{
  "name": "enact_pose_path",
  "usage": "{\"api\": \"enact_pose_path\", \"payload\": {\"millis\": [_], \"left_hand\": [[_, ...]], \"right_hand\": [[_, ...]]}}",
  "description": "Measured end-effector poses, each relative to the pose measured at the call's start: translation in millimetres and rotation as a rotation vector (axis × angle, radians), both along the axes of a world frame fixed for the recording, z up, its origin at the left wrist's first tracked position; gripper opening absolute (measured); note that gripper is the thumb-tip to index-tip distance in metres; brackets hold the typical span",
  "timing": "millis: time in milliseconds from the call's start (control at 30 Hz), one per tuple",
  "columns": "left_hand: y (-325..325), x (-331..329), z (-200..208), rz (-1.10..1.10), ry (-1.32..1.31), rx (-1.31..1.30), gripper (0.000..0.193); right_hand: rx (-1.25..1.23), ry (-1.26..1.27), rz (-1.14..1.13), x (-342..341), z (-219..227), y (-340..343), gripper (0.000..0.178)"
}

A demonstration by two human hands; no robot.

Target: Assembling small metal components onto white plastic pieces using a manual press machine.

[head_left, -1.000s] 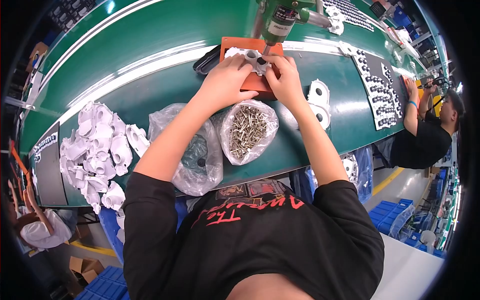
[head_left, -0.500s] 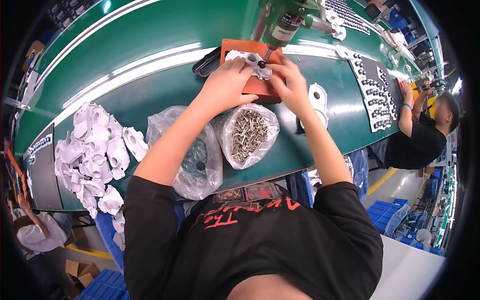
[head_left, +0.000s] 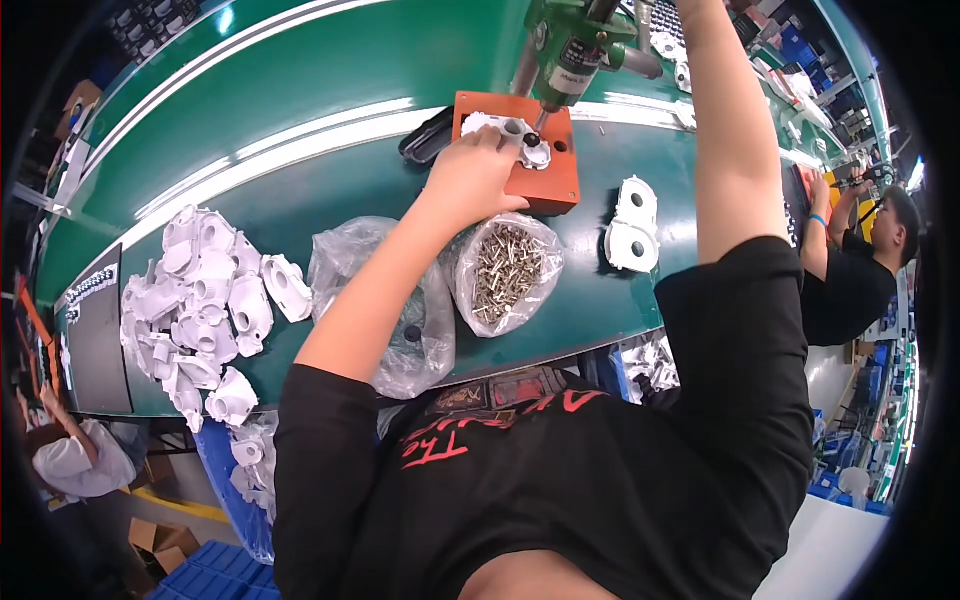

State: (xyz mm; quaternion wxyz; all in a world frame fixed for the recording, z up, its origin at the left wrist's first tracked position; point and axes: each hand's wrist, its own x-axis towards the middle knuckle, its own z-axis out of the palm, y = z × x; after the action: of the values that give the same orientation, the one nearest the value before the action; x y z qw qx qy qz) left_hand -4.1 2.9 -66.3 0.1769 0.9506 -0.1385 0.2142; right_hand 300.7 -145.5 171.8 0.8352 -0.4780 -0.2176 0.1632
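Note:
My left hand (head_left: pixel 474 174) rests on a white plastic housing (head_left: pixel 540 158), its fingers curled over the left side and holding it. That housing lies on an orange block (head_left: pixel 545 187), and a small black round piece (head_left: pixel 532 140) sits on it. Just above this piece is the metal tip of a green bench press (head_left: pixel 568 68). Up past the press's right side stretches my right forearm (head_left: pixel 735 140); the hand itself is cut off by the upper edge.
Left of me lies a heap of white housings (head_left: pixel 205 300). Nearer are a clear plastic bag (head_left: pixel 345 260) and a bag of metal screws (head_left: pixel 510 270). A white housing (head_left: pixel 632 245) with black pieces lies right of the block. A co-worker (head_left: pixel 855 280) sits at far right.
My right hand has left the housing and gone up and right, out of the picture. My left hand stays on the housing. The whole view has shifted slightly.

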Motion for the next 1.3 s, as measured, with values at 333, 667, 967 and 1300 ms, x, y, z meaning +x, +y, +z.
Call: {"api": "enact_pose_path", "payload": {"millis": [333, 667, 967, 1300], "left_hand": [[-2.3, -1.7, 6.2, 0.006, 0.004, 0.036, 0.065], [12.3, 28.2, 13.5, 0.178, 0.243, -0.017, 0.053], [7.8, 49.6, 34.7, 0.156, 0.201, 0.233, 0.061], [76.6, 47.2, 26.6, 0.684, 0.207, 0.009, 0.062]], "right_hand": [[-1.394, -1.458, 0.183, -271.6, -97.7, -65.0, 0.031], [0.314, -0.267, 0.417, -154.1, -31.6, -62.6, 0.055], [-0.136, -0.029, 0.12, -121.1, -93.6, -73.4, 0.043], [-1.429, -0.812, -0.167, -252.1, -252.2, -179.6, 0.072]]}}
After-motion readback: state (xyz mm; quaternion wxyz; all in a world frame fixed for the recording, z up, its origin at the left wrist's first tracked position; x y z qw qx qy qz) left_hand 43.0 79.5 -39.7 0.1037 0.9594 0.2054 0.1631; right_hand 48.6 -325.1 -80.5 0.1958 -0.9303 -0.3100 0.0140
